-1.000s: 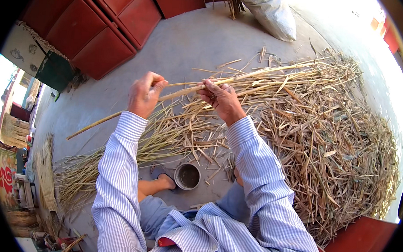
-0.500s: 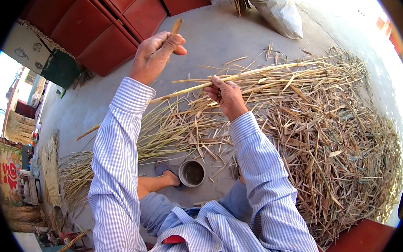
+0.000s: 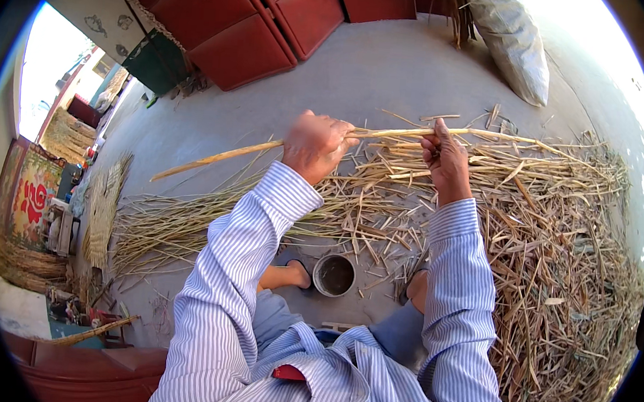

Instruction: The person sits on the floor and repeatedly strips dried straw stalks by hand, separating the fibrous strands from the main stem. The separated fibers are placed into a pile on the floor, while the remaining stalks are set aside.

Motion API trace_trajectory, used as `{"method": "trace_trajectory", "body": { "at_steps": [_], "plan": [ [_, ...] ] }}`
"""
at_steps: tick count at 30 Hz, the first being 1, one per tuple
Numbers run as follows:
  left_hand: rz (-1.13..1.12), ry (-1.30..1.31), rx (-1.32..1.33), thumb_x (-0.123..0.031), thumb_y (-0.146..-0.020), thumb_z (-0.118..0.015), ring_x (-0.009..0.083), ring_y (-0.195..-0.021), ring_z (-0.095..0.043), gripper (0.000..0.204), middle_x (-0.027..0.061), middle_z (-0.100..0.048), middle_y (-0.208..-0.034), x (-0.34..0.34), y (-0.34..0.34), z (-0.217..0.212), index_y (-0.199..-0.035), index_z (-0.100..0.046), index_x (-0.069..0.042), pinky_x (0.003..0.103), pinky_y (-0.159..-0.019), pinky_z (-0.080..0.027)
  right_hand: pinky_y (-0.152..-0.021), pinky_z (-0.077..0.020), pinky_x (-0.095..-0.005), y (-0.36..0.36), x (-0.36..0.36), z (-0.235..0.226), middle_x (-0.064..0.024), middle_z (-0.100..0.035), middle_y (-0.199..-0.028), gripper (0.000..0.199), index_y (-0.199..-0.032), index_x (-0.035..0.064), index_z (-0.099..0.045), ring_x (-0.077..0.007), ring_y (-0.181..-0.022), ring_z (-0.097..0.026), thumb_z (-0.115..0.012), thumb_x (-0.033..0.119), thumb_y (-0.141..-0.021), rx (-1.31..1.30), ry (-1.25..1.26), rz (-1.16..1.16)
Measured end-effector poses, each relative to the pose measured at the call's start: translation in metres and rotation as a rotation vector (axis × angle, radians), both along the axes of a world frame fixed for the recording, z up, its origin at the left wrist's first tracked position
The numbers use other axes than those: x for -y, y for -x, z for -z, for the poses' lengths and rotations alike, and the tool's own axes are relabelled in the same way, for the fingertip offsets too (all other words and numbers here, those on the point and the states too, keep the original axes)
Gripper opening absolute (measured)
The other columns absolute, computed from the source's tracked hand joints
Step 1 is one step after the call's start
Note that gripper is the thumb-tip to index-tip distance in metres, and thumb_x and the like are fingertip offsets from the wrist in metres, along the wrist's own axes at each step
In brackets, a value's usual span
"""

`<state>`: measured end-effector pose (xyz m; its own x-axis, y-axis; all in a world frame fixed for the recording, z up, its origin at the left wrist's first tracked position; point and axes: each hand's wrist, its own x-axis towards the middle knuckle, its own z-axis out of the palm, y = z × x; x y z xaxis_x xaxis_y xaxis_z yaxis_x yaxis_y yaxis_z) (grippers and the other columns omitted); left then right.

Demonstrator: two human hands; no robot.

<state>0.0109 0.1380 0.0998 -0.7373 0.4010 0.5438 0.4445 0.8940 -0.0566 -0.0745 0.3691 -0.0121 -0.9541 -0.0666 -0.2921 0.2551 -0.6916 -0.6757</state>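
A long, pale yellow dried stalk (image 3: 221, 155) is stretched sideways in front of me, above the floor. My left hand (image 3: 315, 147) is closed around its middle stretch, slightly blurred, with the thick end sticking out to the left. My right hand (image 3: 448, 163) pinches the same stalk between thumb and fingers further right, where it thins toward the litter. Below and to the left, a bundle of slender greenish-yellow stalks (image 3: 180, 225) lies on the floor. A large heap of dry husks and leaf strips (image 3: 552, 289) spreads at the right, beneath and beyond my right arm.
A round grey bucket (image 3: 334, 275) stands between my feet. Red padded seats (image 3: 236, 41) line the far side, with a white woven sack (image 3: 512, 47) to their right. A dark green bin (image 3: 156, 62) is at the far left, and tied straw bundles (image 3: 105, 210) stand at the left.
My left hand has come down and right from above, closing on the stalk; the brown strip it held no longer shows. My right hand still pinches the stalk. The whole view has shifted.
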Motion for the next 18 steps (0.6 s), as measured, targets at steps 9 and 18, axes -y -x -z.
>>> {"method": "trace_trajectory", "body": {
  "at_steps": [9,18],
  "plan": [
    [-0.086,-0.812,0.275,-0.028,-0.090,-0.069,0.0141,-0.062,-0.062,0.025,0.0075,-0.070,-0.077,-0.002,0.022,0.018,-0.090,-0.065,-0.003,0.030,-0.057,-0.048,-0.065,-0.0570,-0.0213,-0.012,-0.011,-0.004,-0.0113,-0.069,-0.092,0.023,-0.101,0.0012,-0.061,-0.0154,-0.078,-0.069,-0.064,0.023,-0.095,-0.207,-0.087,-0.018],
    [-0.010,-0.345,0.369,-0.025,-0.090,-0.065,0.0295,-0.059,-0.061,0.023,0.0160,-0.062,-0.068,-0.048,0.021,0.026,-0.086,-0.066,-0.003,0.038,-0.055,-0.046,-0.077,-0.0571,-0.0268,-0.014,-0.022,-0.006,-0.0129,-0.068,-0.106,0.026,-0.115,0.0000,-0.057,-0.0188,-0.094,-0.067,-0.059,0.019,-0.097,-0.230,0.182,-0.031]
  ]
}}
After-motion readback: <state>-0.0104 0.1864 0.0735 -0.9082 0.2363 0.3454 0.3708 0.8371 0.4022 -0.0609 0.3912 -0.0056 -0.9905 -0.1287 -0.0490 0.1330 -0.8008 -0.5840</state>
